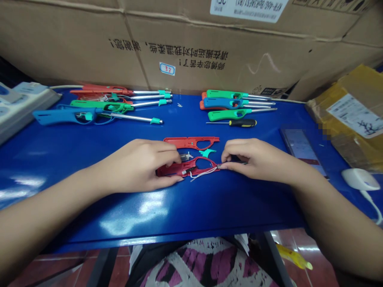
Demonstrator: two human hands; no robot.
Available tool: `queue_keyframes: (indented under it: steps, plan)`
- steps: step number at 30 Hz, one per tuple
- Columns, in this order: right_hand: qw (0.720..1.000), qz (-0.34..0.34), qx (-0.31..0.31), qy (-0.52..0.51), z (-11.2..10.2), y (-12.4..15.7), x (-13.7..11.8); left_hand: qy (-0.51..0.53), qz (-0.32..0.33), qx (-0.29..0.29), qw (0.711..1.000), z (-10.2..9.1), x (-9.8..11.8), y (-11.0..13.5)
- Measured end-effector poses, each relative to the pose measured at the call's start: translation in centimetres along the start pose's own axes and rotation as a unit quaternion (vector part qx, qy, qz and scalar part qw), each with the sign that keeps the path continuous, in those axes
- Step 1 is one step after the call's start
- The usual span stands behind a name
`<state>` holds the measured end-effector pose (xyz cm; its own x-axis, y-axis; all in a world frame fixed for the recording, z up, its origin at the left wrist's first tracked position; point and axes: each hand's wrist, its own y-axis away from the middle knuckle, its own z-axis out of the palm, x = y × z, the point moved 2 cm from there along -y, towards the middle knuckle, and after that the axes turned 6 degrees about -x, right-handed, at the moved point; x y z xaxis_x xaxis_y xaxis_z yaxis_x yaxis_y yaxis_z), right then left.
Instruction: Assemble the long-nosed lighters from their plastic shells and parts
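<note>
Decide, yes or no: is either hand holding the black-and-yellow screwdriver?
No, the screwdriver lies on the blue table, apart from the left hand and the right hand.

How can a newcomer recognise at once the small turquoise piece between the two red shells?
From the cardboard box at the back, come forward to the middle of the blue table, where two red shells lie. Between them, toward their right ends, lies the turquoise piece, set apart by its colour and its short, curved shape.
</note>
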<state>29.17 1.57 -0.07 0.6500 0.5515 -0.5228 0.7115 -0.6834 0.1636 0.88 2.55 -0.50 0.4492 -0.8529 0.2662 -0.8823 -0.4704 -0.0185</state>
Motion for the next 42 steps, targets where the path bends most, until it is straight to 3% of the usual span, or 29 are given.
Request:
queue_keyframes:
  steps: [12, 19, 30, 34, 38, 42]
  plan:
    - [0.999, 0.009, 0.025, -0.019, 0.6, -0.4, -0.1, -0.001, -0.012, 0.011, 1.0, -0.3, 0.4, 0.1]
    - [0.997, -0.062, 0.049, -0.007, 1.3, -0.5, -1.3, 0.067, -0.039, 0.006, 0.997, 0.4, 1.6, -0.2]
    - [0.996, -0.073, 0.039, -0.033, 2.1, -1.2, -1.2, 0.103, -0.093, 0.04, 0.99, 0.8, 1.7, -0.4]
    - [0.995, -0.077, 0.059, -0.005, 2.3, -1.3, -1.6, 0.106, -0.109, 0.042, 0.987, 1.1, 1.5, -0.5]
    - [0.985, -0.131, 0.093, 0.06, 2.8, -1.2, -2.2, 0.114, -0.119, 0.048, 0.985, 1.3, 1.3, -0.6]
    - [0.973, -0.164, 0.076, 0.141, 3.6, -1.3, -2.6, 0.105, -0.118, 0.055, 0.986, 1.5, 1.2, -0.6]
